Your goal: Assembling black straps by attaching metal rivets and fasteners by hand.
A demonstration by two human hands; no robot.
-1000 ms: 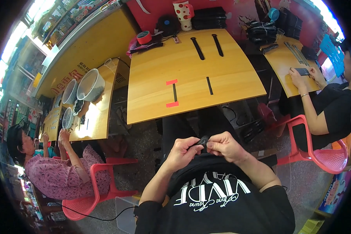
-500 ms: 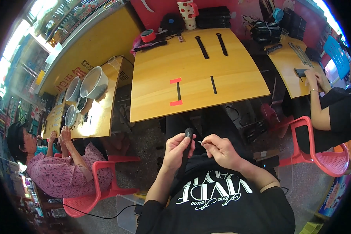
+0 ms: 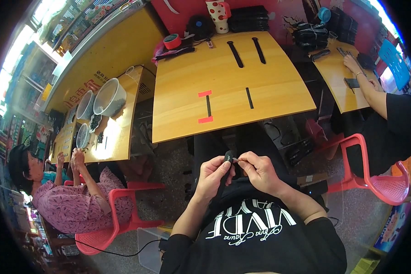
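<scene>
Over my lap, my left hand (image 3: pixel 211 177) is closed around a black strap (image 3: pixel 229 156), its rounded end sticking up past the thumb. My right hand (image 3: pixel 262 172) pinches a small thin light-coloured piece (image 3: pixel 235 160) against the side of that end; its exact kind is too small to make out. Ahead on the wooden table (image 3: pixel 182 109) lie two black straps, a left one (image 3: pixel 235 54) and a right one (image 3: pixel 259 50). Nearer me are a narrow black strip (image 3: pixel 208 106) between two pieces of red tape (image 3: pixel 205 93) and a second narrow strip (image 3: pixel 249 98).
A spotted tumbler (image 3: pixel 218 16), a red tape roll (image 3: pixel 172 41) and stacked black packs (image 3: pixel 248 19) stand along the far edge. At left, a person works beside clear tubs (image 3: pixel 110 98). Another person sits at the right-hand table (image 3: pixel 340 84). Red chairs (image 3: pixel 358 164) flank me.
My right hand has moved left, bringing the small piece against the strap's end. My left hand has shifted slightly right. The person at right has reached an arm farther across their table.
</scene>
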